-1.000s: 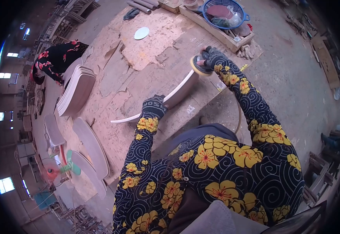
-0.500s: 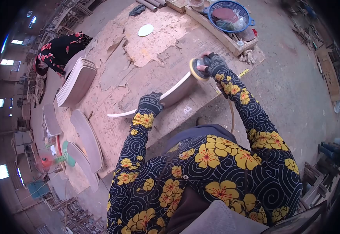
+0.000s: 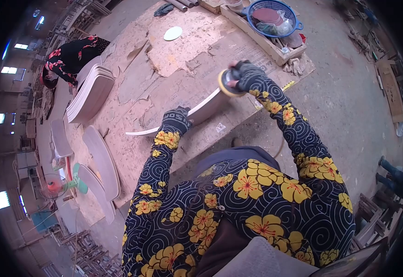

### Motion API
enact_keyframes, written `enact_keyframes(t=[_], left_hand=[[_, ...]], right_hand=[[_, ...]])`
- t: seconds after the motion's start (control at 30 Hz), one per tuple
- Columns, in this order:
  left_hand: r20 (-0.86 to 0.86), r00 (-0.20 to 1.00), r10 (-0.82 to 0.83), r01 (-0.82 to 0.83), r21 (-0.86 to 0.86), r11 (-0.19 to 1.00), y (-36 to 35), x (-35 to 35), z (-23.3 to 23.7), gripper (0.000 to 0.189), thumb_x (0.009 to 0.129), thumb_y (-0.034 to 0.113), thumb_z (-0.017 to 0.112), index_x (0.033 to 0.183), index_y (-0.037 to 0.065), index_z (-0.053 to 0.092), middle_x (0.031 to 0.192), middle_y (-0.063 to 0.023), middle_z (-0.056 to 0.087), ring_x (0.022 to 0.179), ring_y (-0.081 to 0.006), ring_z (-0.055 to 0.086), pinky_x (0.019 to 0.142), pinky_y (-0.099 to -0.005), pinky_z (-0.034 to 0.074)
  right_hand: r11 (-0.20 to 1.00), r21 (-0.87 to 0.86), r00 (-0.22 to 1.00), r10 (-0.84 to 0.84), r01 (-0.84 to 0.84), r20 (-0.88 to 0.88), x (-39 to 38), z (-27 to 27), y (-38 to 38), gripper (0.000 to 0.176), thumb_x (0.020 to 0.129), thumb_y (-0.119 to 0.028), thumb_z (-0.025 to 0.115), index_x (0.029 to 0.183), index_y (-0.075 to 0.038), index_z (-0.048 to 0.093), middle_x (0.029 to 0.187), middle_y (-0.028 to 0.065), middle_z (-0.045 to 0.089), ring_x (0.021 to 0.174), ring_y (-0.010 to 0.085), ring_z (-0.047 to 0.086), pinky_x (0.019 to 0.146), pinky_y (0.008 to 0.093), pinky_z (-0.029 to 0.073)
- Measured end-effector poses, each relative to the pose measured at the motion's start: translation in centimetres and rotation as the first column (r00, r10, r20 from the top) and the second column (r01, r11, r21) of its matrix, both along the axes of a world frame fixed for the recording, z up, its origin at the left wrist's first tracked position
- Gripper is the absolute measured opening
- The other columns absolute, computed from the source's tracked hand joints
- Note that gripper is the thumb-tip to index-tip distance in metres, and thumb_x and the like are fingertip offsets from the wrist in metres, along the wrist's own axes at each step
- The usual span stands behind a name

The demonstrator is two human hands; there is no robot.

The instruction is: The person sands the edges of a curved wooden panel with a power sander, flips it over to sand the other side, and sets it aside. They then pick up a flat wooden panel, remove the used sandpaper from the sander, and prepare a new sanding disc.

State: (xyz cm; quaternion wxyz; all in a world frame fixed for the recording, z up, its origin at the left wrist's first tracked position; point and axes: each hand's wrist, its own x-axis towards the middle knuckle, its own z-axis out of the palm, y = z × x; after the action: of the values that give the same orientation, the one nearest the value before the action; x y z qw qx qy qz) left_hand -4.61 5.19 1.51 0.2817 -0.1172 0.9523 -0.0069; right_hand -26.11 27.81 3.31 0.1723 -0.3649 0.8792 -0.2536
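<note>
My left hand, in a dark grey knit glove, grips the upper edge of a curved wooden panel near its left part. The panel stands on its long edge on the worktable, with its pale edge facing up. In my gloved right hand is a round orbital sander with a yellowish pad. The pad is tilted against the right end of the panel; whether it touches is blurred. My right fingers wrap around the sander body.
Stacked curved panels stand at the table's left, near a bending person. Loose panels lie by a green-bladed fan. A white disc lies farther back. A blue basket sits on a wooden tray.
My right hand and the sander have moved a little left and down along the panel's right end. My left hand keeps its hold, shifting very slightly.
</note>
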Motion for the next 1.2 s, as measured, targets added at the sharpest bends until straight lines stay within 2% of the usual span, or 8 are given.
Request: enact_keyframes(t=[0.2,0.33,0.5,0.6,0.67,0.93,0.97,1.2], left_hand=[[0.010,1.000,0.027,-0.027,-0.004,1.000,0.5,0.0,1.4,0.055,0.085,0.042,0.061,0.131,0.013,0.053,0.124,-0.0123,0.059,0.115,-0.0256,0.057,0.097,-0.0386,0.044],[0.002,1.000,0.024,-0.024,-0.021,1.000,0.6,0.0,1.4,0.055,0.085,0.042,0.061,0.131,0.014,0.053,0.124,-0.0117,0.059,0.115,-0.0253,0.057,0.097,-0.0383,0.045],[-0.030,0.999,0.022,-0.023,-0.007,1.000,0.1,0.1,0.4,0.055,0.084,0.044,0.062,0.129,0.014,0.054,0.120,-0.0127,0.061,0.110,-0.0275,0.060,0.094,-0.0396,0.047],[-0.034,0.999,0.027,-0.027,-0.004,1.000,0.0,0.5,0.0,0.055,0.083,0.045,0.063,0.128,0.014,0.055,0.119,-0.0129,0.062,0.108,-0.0284,0.061,0.093,-0.0400,0.047],[-0.036,0.999,0.022,-0.023,-0.016,1.000,0.0,0.2,0.2,0.055,0.084,0.045,0.063,0.128,0.014,0.055,0.119,-0.0127,0.061,0.109,-0.0282,0.060,0.093,-0.0400,0.047],[-0.039,0.999,-0.002,0.002,-0.013,1.000,-0.2,0.4,-0.3,0.053,0.083,0.045,0.063,0.126,0.015,0.056,0.115,-0.0136,0.062,0.106,-0.0289,0.061,0.091,-0.0412,0.048],[-0.033,0.999,0.001,-0.002,-0.008,1.000,-0.2,0.4,-0.1,0.053,0.083,0.044,0.063,0.126,0.015,0.056,0.114,-0.0137,0.063,0.106,-0.0291,0.061,0.091,-0.0413,0.048],[0.037,0.999,0.003,-0.002,-0.027,1.000,0.6,-0.1,1.1,0.052,0.084,0.044,0.061,0.127,0.014,0.056,0.117,-0.0129,0.062,0.109,-0.0274,0.060,0.093,-0.0388,0.047]], right_hand=[[0.963,0.207,0.984,0.178,-0.170,-0.023,0.4,4.4,-2.6,0.062,0.072,-0.035,0.077,0.127,-0.019,0.054,0.117,0.0160,0.059,0.115,0.0346,0.056,0.097,0.0412,0.046],[0.993,0.103,0.928,0.012,-0.054,0.373,-5.8,0.5,-2.5,0.069,0.069,-0.035,0.081,0.128,-0.011,0.054,0.125,0.0121,0.060,0.116,0.0282,0.057,0.097,0.0383,0.046],[0.969,-0.006,0.953,0.244,-0.247,0.179,-3.2,1.7,-2.5,0.060,0.068,-0.028,0.082,0.121,-0.013,0.058,0.117,0.0145,0.062,0.110,0.0284,0.059,0.095,0.0369,0.045],[0.986,-0.017,0.939,0.164,-0.167,0.303,-3.9,2.0,-2.1,0.068,0.068,-0.032,0.082,0.126,-0.009,0.055,0.123,0.0129,0.059,0.114,0.0301,0.057,0.098,0.0376,0.043],[0.928,-0.323,0.701,0.107,0.183,0.705,-6.6,-5.5,-0.8,0.062,0.065,-0.027,0.084,0.120,-0.010,0.059,0.118,0.0115,0.061,0.113,0.0267,0.056,0.094,0.0371,0.045],[0.973,-0.221,0.980,-0.031,0.075,0.195,-2.6,-5.1,1.3,0.055,0.067,-0.032,0.083,0.116,-0.017,0.062,0.113,0.0149,0.061,0.105,0.0297,0.059,0.091,0.0380,0.048],[0.998,0.010,0.979,-0.069,0.068,0.191,-0.6,-1.2,0.9,0.061,0.069,-0.033,0.081,0.125,-0.023,0.057,0.122,0.0138,0.055,0.109,0.0325,0.059,0.094,0.0422,0.048],[0.987,-0.156,0.997,-0.039,0.029,-0.060,5.0,-1.6,0.4,0.058,0.069,-0.038,0.078,0.119,-0.019,0.057,0.116,0.0161,0.053,0.107,0.0354,0.058,0.093,0.0453,0.048]])
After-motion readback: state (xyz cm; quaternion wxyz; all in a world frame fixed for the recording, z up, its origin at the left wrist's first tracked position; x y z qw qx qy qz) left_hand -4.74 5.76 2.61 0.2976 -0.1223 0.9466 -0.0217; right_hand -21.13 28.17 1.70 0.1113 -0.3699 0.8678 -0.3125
